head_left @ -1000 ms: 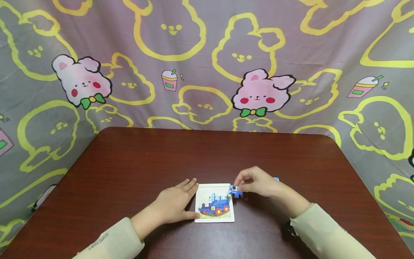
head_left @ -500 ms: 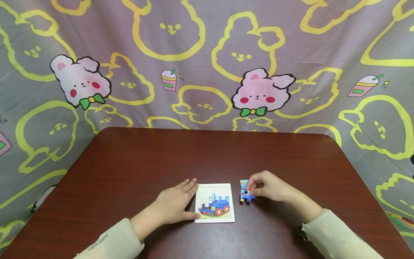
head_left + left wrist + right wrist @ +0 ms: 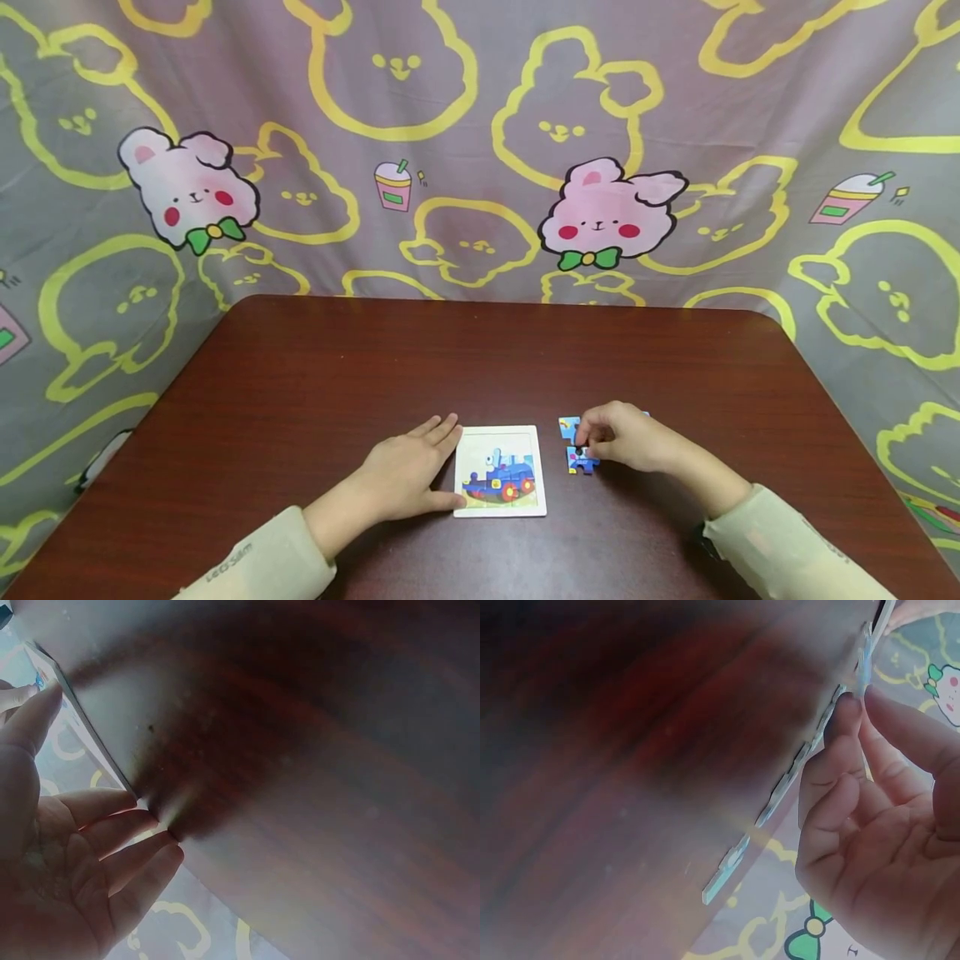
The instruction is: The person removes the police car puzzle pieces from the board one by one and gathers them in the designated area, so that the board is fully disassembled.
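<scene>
My left hand point(image 3: 401, 471) rests with straight fingers along the left edge of a white puzzle tray point(image 3: 498, 513). Inside the tray, joined pieces form a blue train picture point(image 3: 501, 485); the upper left of the tray is pale. To the right of it, my right hand point(image 3: 628, 437) pinches a blue puzzle piece point(image 3: 577, 460) between thumb and index finger. The right wrist view shows this piece point(image 3: 865, 664) edge-on at the fingertips. A light blue piece point(image 3: 568, 427) lies just beyond it. Part of that piece is hidden by my right fingers.
Behind my right hand a corner of another blue piece point(image 3: 647, 414) peeks out. Several loose pieces point(image 3: 784, 787) lie in a row on the table in the right wrist view. The dark red table point(image 3: 420, 358) ends at a patterned curtain point(image 3: 465, 150).
My right hand has moved right, away from the tray's right rim, carrying the pinched puzzle piece over to the loose pieces. My left hand has stayed at the tray.
</scene>
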`<state>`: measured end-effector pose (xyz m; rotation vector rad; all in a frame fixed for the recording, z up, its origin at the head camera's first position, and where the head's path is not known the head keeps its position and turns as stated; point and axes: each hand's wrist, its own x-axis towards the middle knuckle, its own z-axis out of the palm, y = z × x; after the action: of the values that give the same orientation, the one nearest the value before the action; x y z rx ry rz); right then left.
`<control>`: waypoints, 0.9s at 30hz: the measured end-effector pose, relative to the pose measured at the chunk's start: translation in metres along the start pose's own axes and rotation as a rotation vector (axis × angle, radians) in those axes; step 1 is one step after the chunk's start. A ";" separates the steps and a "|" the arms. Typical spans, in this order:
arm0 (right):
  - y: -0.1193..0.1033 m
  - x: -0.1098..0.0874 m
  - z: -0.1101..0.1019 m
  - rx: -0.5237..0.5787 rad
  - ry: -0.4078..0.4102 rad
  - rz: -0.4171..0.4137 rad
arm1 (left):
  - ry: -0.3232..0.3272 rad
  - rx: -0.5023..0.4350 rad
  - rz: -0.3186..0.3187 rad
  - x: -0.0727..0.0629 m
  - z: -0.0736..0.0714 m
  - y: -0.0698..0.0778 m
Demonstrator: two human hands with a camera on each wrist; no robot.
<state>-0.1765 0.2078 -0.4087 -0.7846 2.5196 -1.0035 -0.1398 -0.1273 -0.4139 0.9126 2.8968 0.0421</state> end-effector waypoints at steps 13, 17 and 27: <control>-0.014 0.013 0.004 -0.067 0.012 -0.021 | -0.007 -0.019 -0.002 -0.001 -0.002 0.002; -0.025 0.024 0.012 -0.071 -0.019 -0.031 | -0.021 -0.031 -0.003 -0.001 -0.002 0.003; -0.049 0.054 0.036 -0.109 -0.107 -0.155 | -0.036 -0.027 -0.021 0.001 -0.006 0.003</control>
<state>-0.1842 0.1272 -0.4043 -1.0504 2.4694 -0.8519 -0.1393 -0.1241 -0.4083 0.8697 2.8650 0.0617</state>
